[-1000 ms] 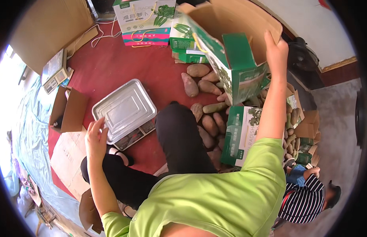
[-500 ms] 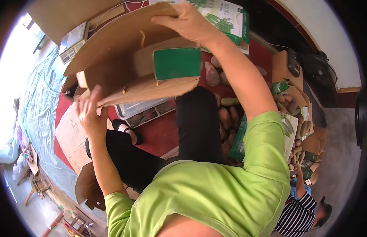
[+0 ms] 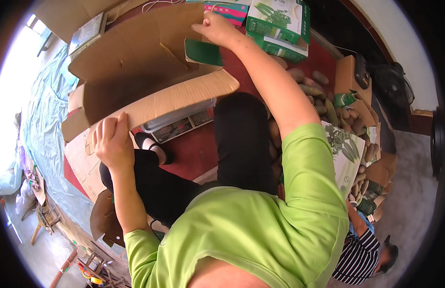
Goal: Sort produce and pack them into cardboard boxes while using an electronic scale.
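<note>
A brown cardboard box (image 3: 131, 50), open toward me with its flaps spread, is held up in front of me. My left hand (image 3: 111, 143) is closed over the near flap (image 3: 177, 96) at its left end, knuckles up. At the far right corner, my right hand (image 3: 218, 31) pinches the box's upper edge, and its fingertips are partly hidden. A small flap with a green outer face (image 3: 203, 52) sticks out on the right side, below my right hand. Twisted cord shows on the inner wall. The inside bottom is in dark shadow.
Green-and-white printed cartons (image 3: 275, 21) stack at the far right. Tubers and long vegetables (image 3: 323, 96) lie on the red floor covering beside my right leg. Below the box sits a clear-lidded container (image 3: 179, 117). A black fan (image 3: 390, 81) stands right; a person in stripes (image 3: 359, 257) is lower right.
The box has tipped and opened wider, its near flap now folded outward. My left hand has closed over that flap. My right hand stays at the far edge, shifted slightly.
</note>
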Motion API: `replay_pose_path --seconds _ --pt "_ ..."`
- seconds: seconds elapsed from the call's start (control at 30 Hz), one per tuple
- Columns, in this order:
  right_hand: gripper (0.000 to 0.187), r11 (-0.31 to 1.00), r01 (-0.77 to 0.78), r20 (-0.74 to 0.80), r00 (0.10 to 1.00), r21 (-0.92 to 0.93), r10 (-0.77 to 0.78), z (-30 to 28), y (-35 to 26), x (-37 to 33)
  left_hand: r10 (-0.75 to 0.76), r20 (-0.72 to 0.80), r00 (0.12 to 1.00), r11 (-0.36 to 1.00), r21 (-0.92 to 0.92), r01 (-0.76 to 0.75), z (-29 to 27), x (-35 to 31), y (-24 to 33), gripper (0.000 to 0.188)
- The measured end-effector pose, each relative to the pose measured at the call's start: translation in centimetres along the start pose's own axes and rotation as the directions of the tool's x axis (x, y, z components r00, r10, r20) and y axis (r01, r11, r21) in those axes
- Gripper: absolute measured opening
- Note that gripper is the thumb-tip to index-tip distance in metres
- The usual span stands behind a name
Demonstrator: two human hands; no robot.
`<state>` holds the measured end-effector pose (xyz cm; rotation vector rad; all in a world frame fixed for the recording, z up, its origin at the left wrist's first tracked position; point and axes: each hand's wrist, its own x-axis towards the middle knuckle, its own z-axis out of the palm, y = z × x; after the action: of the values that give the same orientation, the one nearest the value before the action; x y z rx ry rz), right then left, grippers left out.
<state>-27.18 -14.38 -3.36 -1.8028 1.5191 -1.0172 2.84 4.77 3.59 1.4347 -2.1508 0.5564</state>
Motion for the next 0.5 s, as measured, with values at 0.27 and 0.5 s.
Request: replay_pose_path --seconds 0.27,0.5 --pt "0.036 0.973 -0.184 0.050 0.983 0.139 0.179 -3.0 6.0 -9.4 -0.044 0.149 0.988 0.999 -0.012 0.047 1.7 -0.1 0.7 0.019" --pt "0.028 0.853 -0.453 -0.135 0.857 0.261 0.497 -3.0 12.0 -25.7 -0.122 0.190 0.974 0.990 -0.043 0.132 2.4 0.0 1.7 0.025"
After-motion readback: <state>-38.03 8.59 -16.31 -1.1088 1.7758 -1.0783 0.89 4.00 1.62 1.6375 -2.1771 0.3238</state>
